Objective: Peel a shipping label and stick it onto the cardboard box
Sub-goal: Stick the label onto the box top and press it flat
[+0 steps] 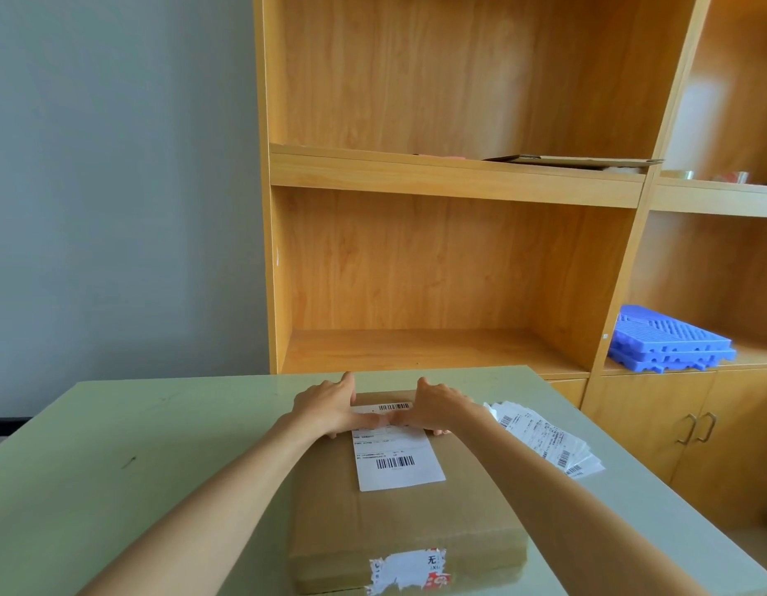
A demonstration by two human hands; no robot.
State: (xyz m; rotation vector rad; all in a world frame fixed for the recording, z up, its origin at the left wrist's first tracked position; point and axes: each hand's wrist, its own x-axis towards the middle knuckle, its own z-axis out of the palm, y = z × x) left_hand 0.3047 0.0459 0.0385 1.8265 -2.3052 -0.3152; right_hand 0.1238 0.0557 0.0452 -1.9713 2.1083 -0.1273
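Observation:
A flat brown cardboard box (459,501) lies on the pale green table (115,445) in front of me. A white shipping label (396,460) with barcodes lies flat on the box's top, in its far half. My left hand (328,406) and my right hand (435,408) rest palm down on the label's far part, thumbs meeting in the middle, fingers spread over the box's far edge. Neither hand grips anything. The hands hide the label's middle strip.
A fanned stack of white labels (549,440) lies on the table right of the box. A torn old sticker (409,569) sits on the box's near edge. Behind the table stands a wooden shelf unit (437,174), with blue plastic trays (669,342) at right.

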